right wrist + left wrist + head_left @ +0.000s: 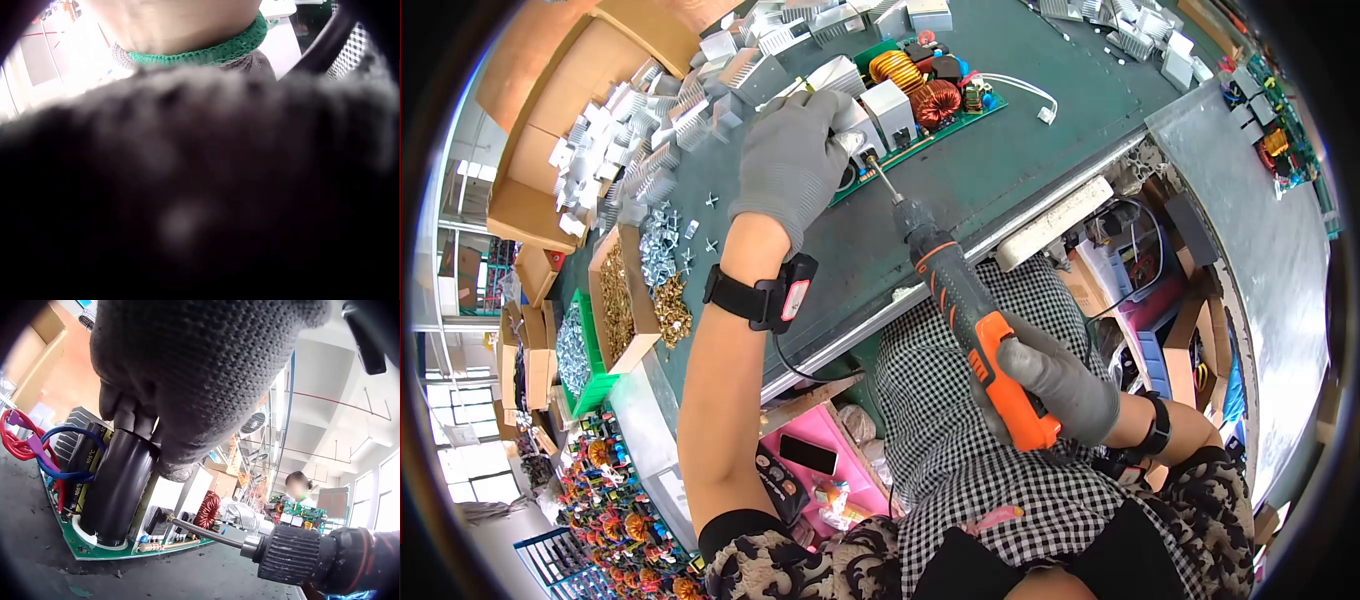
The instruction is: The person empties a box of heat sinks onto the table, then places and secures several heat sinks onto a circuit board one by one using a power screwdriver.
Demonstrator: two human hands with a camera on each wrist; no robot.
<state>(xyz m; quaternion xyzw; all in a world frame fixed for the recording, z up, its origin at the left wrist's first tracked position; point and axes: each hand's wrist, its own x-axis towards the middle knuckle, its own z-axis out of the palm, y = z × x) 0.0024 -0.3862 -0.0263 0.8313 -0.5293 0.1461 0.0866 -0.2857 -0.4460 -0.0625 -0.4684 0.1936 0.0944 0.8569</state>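
Observation:
A green circuit board (940, 135) with copper coils, a black capacitor (119, 487) and silver heat sinks (888, 108) lies on the dark bench. My gloved left hand (792, 160) is over its left end, the fingers curled round parts there; in the left wrist view the hand (200, 369) covers the capacitor's top. My gloved right hand (1060, 380) grips an orange and black electric screwdriver (960, 300). Its bit (209, 532) touches a small black component (157, 520) at the board's near edge. Dark blur fills most of the right wrist view.
Loose heat sinks (640, 140) are heaped at the back left, beside a cardboard box (525, 200). Small boxes of brass screws (616, 300) and silver parts (572, 350) stand at the left. Another board (1280, 140) lies at the far right. A phone (808, 455) lies in a pink drawer.

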